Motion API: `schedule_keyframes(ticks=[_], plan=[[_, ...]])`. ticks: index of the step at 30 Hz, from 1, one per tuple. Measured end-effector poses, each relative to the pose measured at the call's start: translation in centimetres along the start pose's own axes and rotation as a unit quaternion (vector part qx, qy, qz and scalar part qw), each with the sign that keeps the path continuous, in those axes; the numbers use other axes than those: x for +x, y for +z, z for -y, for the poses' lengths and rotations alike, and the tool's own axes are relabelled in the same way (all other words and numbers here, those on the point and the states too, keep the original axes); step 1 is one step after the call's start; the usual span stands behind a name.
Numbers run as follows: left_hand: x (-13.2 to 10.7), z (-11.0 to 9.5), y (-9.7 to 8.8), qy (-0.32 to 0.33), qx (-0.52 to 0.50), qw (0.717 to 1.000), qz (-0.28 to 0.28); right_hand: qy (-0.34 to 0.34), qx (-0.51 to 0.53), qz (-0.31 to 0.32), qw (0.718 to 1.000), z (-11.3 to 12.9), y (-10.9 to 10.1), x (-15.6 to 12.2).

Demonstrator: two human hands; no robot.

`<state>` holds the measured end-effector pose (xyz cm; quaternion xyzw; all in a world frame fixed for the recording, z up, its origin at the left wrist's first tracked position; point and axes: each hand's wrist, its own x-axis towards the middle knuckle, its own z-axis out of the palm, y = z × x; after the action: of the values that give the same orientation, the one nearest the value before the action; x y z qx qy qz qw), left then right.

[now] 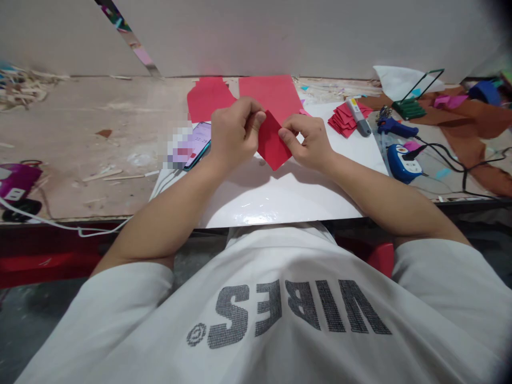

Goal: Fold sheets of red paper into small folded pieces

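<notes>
Between my two hands a small red paper square is held up, one corner pointing down toward me. My left hand pinches its upper left edge between thumb and fingers. At its right corner, my right hand grips it with thumb and forefinger. Below lies a glossy white board. Behind the hands are a larger red sheet and another red piece with a cut edge. A stack of small red squares rests to the right, with a grey and white utility knife on top.
A phone lies left of my left hand. On the right are a blue glue gun, a blue power socket, black cables, a green wire stand and brown sheets. A purple device and wood scraps lie left.
</notes>
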<state>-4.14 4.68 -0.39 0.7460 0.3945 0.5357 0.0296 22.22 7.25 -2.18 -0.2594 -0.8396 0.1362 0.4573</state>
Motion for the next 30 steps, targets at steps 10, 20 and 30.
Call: schedule_keyframes(ticks=[10, 20, 30], plan=[[2.4, 6.4, -1.2, -0.051, -0.058, 0.994, -0.078, 0.057, -0.040, 0.023, 0.997, -2.5, -1.2, 0.7], [1.3, 3.7, 1.3, -0.066, -0.058, 0.983, -0.161, 0.219, 0.206, -0.036, 0.953, 0.6, -0.7, 1.9], [-0.5, -3.6, 1.5, -0.234, -0.214, 0.948, 0.036, 0.265, 0.264, -0.087, 0.923, -0.5, -1.9, 3.3]])
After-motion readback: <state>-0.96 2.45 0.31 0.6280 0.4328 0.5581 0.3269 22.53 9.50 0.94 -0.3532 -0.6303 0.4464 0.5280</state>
